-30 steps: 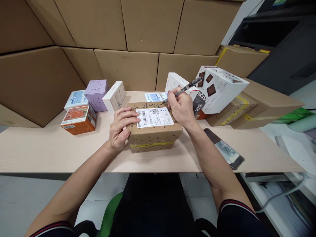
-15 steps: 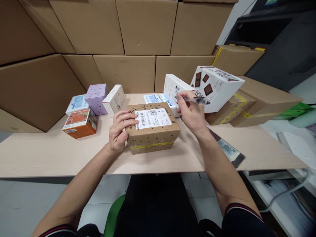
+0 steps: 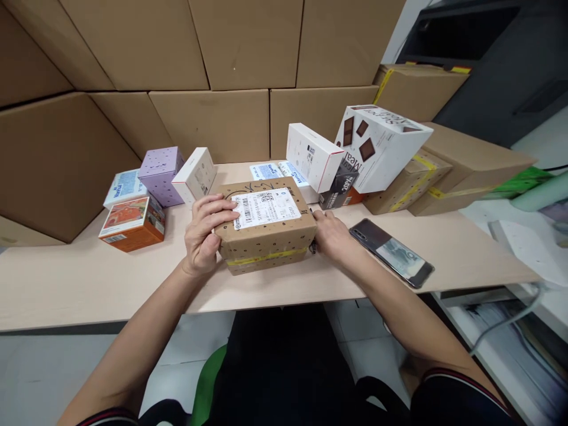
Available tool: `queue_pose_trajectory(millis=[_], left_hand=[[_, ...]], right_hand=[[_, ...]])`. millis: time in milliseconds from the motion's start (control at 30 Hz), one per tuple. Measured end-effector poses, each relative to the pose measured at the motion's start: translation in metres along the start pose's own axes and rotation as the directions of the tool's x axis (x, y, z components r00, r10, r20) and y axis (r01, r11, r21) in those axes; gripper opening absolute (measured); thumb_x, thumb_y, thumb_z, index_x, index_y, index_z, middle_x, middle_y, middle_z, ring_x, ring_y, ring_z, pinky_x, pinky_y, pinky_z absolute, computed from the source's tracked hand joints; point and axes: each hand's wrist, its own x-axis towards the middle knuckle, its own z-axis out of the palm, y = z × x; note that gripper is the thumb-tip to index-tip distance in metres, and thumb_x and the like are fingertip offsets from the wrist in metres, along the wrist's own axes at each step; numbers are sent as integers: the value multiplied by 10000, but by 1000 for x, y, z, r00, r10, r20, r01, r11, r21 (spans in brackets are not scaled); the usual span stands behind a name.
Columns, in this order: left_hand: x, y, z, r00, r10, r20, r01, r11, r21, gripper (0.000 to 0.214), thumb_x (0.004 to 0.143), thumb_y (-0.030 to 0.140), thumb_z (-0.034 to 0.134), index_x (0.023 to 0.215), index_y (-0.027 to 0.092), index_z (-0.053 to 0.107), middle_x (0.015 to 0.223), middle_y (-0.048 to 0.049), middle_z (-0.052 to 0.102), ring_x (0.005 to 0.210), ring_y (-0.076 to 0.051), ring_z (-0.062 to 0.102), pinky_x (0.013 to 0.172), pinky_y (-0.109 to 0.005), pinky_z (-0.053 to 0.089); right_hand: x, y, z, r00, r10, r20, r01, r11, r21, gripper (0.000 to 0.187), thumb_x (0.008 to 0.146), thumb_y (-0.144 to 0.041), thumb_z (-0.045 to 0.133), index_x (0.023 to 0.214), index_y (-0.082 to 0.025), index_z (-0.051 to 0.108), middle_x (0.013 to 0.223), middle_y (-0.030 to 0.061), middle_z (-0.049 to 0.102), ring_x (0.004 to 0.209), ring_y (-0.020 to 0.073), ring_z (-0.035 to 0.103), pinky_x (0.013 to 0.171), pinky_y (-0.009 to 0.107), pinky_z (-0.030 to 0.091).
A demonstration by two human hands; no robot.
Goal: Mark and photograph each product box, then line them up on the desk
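Note:
A small cardboard box [image 3: 266,236] stands on the table before me, with a white label [image 3: 267,208] on its top and yellow tape around its side. Dark handwriting shows along the top's far edge. My left hand [image 3: 205,231] grips the box's left end, fingers over the top and thumb at the near corner. Low by the right end is my right hand [image 3: 331,235], its fingers closed round a pen [image 3: 313,246]; most of the pen is hidden between hand and box.
A phone [image 3: 393,252] lies to the right. Orange [image 3: 133,223], purple [image 3: 160,176] and white [image 3: 195,175] boxes stand left. Behind my right hand are a white box [image 3: 313,155] and a chocolate-printed box [image 3: 377,148]. Large cartons [image 3: 213,127] wall the back; a green chair edge [image 3: 208,381] shows below.
My right hand has come down with the pen, from above the box's far right corner to beside its right end. The left hand keeps its grip. The view has shifted slightly.

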Motion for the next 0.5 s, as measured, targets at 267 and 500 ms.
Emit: queue_pose_trajectory(millis=[267,500], left_hand=[[1,1,1,1000,2,-3,-2,1000,-9,467,1023,568,361,1156,356,756,1167,-28,761,1182,-295,654,1115,-592,452],[0,-1,2,1000,8,-10,-8,1000,-12,464,1023,575,370,1145,354,758,1161,-30,758,1162,-288,663,1125,-587,455]], right_hand=[[-29,25,-1,994,-13,-104,37,973,229,521,950,-131,465,1446,-223,597,1231,171,707,1069,333,655,854,446,551],[-110,112,6,899,433,61,-435,871,230,927,796,-631,692,1591,-225,444,1503,208,577,1380,493,496,1056,621,480]])
